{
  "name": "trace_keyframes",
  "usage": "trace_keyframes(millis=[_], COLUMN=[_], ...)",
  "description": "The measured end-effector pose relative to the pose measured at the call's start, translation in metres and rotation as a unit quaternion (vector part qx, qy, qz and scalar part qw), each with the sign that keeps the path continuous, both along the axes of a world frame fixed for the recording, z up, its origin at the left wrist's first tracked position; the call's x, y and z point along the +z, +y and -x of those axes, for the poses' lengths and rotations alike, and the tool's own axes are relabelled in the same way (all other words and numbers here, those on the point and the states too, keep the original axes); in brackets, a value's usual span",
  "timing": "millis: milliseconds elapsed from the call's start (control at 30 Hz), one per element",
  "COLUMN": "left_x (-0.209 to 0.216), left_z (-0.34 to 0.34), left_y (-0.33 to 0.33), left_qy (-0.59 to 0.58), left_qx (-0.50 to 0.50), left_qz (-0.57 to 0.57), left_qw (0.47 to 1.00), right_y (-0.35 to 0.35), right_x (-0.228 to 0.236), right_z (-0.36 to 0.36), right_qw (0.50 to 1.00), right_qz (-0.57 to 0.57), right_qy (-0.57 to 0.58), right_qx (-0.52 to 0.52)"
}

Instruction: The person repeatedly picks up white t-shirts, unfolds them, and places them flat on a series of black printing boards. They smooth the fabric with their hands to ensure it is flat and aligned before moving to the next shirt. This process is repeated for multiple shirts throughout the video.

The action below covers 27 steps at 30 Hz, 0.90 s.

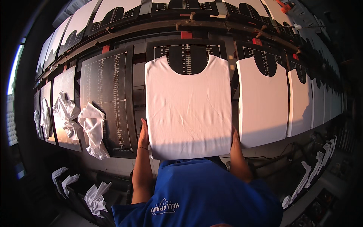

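Observation:
A white T-shirt (pixel 189 109) is stretched over a flat black board (pixel 187 47) in front of me. Its wide round neckline leaves the board's top bare, where pale ruler lines show. Faint creases run down the cloth, and a band of shade crosses its lower end. My left hand (pixel 143 134) is at the shirt's left side, closed against the cloth edge, with most of the fingers tucked out of sight. At the opposite side my right hand (pixel 235 140) has hold of the other edge in the same way, its fingers largely hidden.
Left of me is a bare black board (pixel 107 83) with ruler lines, a crumpled white garment (pixel 92 128) lying over its corner. Another crumpled garment (pixel 67 113) lies beyond. On the right, a shirt-covered board (pixel 262 102) stands close by. A long brown rail (pixel 151 27) runs behind.

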<state>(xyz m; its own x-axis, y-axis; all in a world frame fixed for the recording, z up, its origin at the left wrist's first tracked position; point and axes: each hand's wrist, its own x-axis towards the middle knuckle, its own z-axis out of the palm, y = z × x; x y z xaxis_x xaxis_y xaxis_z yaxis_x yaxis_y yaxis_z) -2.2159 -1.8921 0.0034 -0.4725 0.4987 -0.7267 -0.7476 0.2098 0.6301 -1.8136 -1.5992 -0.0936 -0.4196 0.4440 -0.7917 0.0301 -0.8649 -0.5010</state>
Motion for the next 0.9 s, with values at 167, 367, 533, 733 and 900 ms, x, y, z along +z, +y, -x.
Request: trace_keyframes(millis=[167,367,533,733,900], left_x=[-0.016,-0.020,0.014,0.023,-0.001], left_z=[-0.049,-0.076,-0.087,-0.087,-0.087], left_y=[-0.054,-0.119,-0.088,-0.079,-0.087], left_qy=[-0.099,0.086,0.295,0.107,0.038], left_qx=[0.054,-0.003,-0.029,0.041,0.082], left_qz=[-0.041,0.079,0.078,0.060,-0.029], left_qw=[0.993,0.993,0.952,0.992,0.995], right_y=[-0.042,-0.065,-0.070,-0.061,-0.058], right_x=[-0.031,0.030,0.029,0.067,0.164], right_z=[-0.074,-0.069,-0.068,-0.077,0.002], right_qw=[0.993,0.975,0.970,0.979,0.815], right_qz=[0.069,0.067,0.059,-0.121,-0.439], right_qy=[0.093,0.158,0.103,-0.048,-0.302], right_qx=[-0.006,-0.140,-0.214,0.158,0.227])
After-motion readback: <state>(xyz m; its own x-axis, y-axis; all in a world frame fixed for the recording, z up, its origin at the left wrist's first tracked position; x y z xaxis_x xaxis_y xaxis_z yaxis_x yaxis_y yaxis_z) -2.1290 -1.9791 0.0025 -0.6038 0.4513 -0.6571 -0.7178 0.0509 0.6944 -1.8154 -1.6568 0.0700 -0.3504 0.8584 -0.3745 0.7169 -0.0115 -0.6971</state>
